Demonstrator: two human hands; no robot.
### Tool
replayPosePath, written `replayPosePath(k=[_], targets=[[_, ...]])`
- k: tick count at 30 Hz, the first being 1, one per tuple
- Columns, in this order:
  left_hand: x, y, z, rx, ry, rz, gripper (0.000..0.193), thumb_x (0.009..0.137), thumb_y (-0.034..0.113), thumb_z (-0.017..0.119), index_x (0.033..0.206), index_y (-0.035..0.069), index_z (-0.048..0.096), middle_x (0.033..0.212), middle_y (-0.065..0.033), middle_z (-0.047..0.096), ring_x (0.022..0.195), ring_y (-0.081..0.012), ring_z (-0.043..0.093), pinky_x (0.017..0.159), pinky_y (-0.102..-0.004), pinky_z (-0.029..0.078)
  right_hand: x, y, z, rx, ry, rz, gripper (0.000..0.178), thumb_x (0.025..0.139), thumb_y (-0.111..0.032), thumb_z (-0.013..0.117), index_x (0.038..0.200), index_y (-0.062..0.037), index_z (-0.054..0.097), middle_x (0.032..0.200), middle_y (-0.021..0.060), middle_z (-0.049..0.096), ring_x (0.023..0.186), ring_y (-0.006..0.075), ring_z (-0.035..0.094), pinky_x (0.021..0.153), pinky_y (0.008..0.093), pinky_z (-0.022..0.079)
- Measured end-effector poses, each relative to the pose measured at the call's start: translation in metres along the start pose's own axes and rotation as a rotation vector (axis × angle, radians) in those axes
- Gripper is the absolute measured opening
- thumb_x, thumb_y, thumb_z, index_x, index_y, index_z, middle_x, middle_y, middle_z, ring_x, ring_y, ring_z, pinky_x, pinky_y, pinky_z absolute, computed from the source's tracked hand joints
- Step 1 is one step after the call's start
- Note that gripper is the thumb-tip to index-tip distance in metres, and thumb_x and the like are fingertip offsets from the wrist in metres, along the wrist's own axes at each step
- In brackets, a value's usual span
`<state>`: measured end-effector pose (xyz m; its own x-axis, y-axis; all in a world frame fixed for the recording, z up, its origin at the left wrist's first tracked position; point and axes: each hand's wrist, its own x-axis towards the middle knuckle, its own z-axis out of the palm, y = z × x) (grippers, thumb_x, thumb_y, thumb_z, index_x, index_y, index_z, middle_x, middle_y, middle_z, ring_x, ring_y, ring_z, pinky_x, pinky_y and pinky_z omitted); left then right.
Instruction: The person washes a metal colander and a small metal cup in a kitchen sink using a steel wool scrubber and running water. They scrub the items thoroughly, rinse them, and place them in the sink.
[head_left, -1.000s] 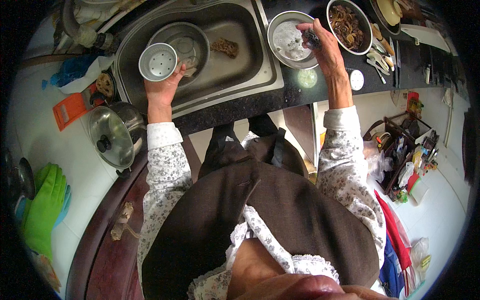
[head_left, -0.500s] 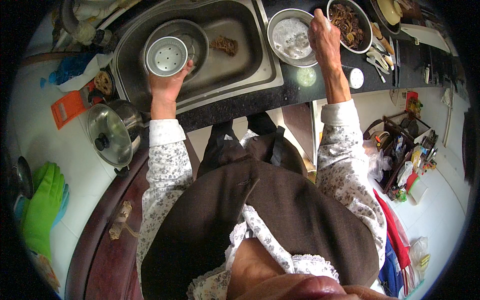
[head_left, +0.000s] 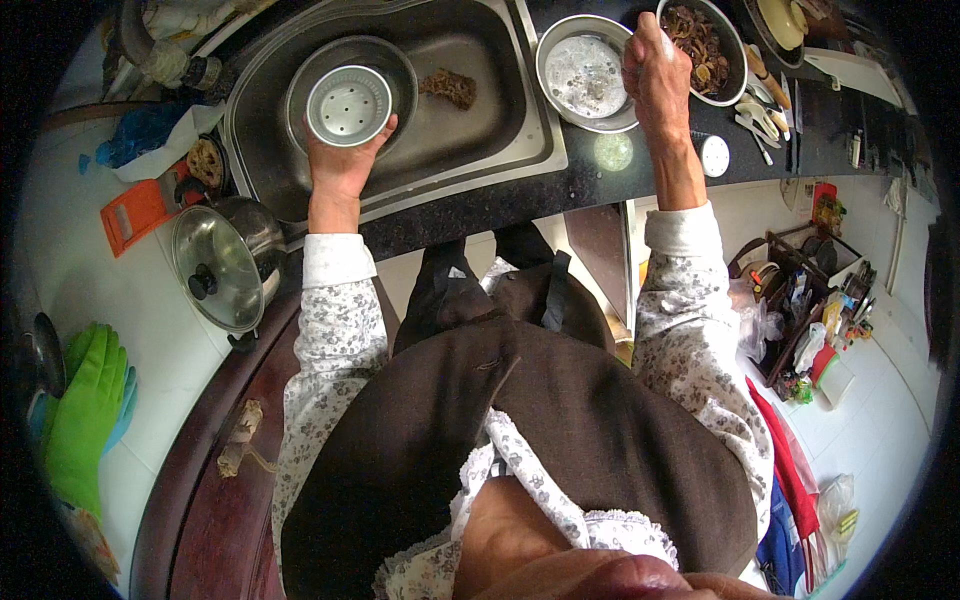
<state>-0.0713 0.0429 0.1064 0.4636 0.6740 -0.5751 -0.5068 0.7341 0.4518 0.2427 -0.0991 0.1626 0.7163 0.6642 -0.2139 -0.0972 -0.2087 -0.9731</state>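
Observation:
My left hand [head_left: 342, 170] is wrapped round a small metal cup with holes in its base [head_left: 349, 106]. The cup is held over a wide round metal basin [head_left: 398, 75] in the sink. In the sink, just right of that basin, lies a brown fibrous scrubber [head_left: 449, 89]. My right hand [head_left: 660, 85] is closed in a fist-like grip at the right rim of a metal bowl of foamy water [head_left: 586, 80]. Whatever its fingers hold, if anything, is hidden. Close beyond that hand stands a metal bowl of dark brown food pieces [head_left: 702, 50].
The steel sink [head_left: 545, 135] is set in a black counter [head_left: 610, 180]. Spoons [head_left: 756, 120] and a white-lidded shaker [head_left: 713, 156] lie on the right. A glass-lidded pot [head_left: 225, 265] stands left of the sink. Green gloves [head_left: 85, 420] hang further left.
My left hand has shifted slightly right with the perforated cup. My right hand has moved a little to the right, off the middle of the foamy bowl's rim.

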Motion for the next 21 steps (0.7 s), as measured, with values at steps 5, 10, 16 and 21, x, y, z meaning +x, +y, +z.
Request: replayPosePath(k=[5, 10, 16, 21], targets=[[0.01, -0.003, -0.02, 0.063, -0.081, 0.012, 0.046, 0.094, 0.035, 0.049, 0.124, 0.001, 0.053, 0.108, -0.015, 0.063, 0.091, -0.028, 0.063, 0.085, -0.0473, 0.051, -0.003, -0.005, 0.004, 0.012, -0.014, 0.01, 0.039, 0.094, -0.038, 0.051, 0.064, -0.0145, 0.043, 0.054, -0.0054, 0.038, 0.046, 0.0049, 0.031, 0.043, 0.0222, 0.023], [0.012, -0.002, -0.024, 0.007, -0.124, -0.063, 0.048, 0.093, 0.041, 0.048, 0.123, 0.003, 0.055, 0.113, -0.0125, 0.062, 0.096, -0.0296, 0.061, 0.083, -0.0484, 0.051, 0.002, 0.037, -0.01, -0.48, -0.216, 0.089, 0.073, 0.076, -0.06, 0.065, 0.114, 0.0003, 0.053, 0.092, 0.0138, 0.062, 0.081, 0.0226, 0.059, 0.076, 0.0358, 0.047], [0.019, 0.001, -0.032, -0.007, -0.175, -0.078, 0.046, 0.093, 0.044, 0.045, 0.12, 0.009, 0.056, 0.113, -0.0125, 0.062, 0.099, -0.0319, 0.06, 0.087, -0.0499, 0.049, -0.03, -0.027, 0.027, -0.242, -0.56, -0.187, 0.048, 0.086, -0.02, 0.059, 0.131, -0.0116, 0.047, 0.114, 0.0102, 0.059, 0.104, 0.0199, 0.056, 0.09, 0.0324, 0.043], [0.013, -0.008, -0.001, 0.183, 0.035, -0.023, 0.053, 0.097, 0.049, 0.028, 0.123, 0.01, 0.053, 0.12, -0.012, 0.058, 0.11, -0.0288, 0.056, 0.092, -0.0495, 0.047, -0.054, -0.039, 0.092, -0.341, -0.622, -0.387, 0.039, 0.08, -0.014, 0.07, 0.111, -0.007, 0.048, 0.097, 0.0181, 0.063, 0.088, 0.0387, 0.063, 0.07, 0.0416, 0.048]])
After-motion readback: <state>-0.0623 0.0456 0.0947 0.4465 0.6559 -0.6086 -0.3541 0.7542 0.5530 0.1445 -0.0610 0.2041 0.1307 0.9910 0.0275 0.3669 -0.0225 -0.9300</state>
